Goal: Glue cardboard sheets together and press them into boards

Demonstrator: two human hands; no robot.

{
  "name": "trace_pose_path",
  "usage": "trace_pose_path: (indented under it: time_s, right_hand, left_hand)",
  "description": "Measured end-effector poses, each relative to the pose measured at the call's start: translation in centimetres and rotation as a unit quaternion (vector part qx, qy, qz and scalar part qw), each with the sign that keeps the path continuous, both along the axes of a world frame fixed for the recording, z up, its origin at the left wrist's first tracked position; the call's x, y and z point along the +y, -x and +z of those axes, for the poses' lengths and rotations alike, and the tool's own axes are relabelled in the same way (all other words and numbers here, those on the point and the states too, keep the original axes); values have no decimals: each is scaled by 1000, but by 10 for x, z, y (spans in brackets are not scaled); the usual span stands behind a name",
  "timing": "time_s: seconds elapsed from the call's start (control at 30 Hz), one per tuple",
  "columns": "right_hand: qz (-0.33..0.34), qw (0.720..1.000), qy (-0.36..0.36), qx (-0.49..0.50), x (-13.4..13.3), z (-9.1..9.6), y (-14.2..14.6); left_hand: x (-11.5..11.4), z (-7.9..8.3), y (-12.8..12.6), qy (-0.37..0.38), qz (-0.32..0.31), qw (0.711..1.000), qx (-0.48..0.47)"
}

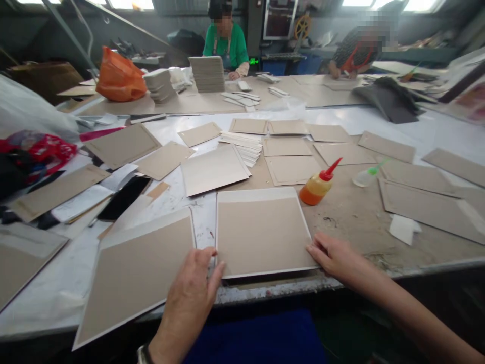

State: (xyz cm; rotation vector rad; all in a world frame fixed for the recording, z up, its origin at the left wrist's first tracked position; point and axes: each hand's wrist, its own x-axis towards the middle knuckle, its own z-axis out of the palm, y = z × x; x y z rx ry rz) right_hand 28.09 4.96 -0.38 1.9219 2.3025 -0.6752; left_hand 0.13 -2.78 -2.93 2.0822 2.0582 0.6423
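At the near edge of the surface (352,235), the pale-bordered board (261,232) is being handled from both sides. Its left edge is touched by the left hand (191,285), thumb and fingers slightly parted; whether it is gripped cannot be told. Its right edge is pinched by the narrowed right hand (329,253). Steadying seems the step in hand; evenly matched support is called for, with the red-tipped bottle (313,190), just beyond, left undisturbed. Farther off, smaller panels (293,170) are spread.
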Motion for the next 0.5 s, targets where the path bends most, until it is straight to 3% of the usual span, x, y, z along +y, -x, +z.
trace_pose_path:
  time_s: [0.1, 0.23, 0.5]
  right_hand:
    - [0, 1000, 4, 4, -1, 7, 3]
    - [-14, 1000, 4, 11, -3, 11, 4]
    - [9, 1000, -10, 11, -3, 11, 2]
  left_hand:
    - [5, -10, 5, -108, -103, 986, 68]
    - [12, -15, 9, -116, -209, 963, 124]
    - [13, -12, 12, -90, -232, 957, 150]
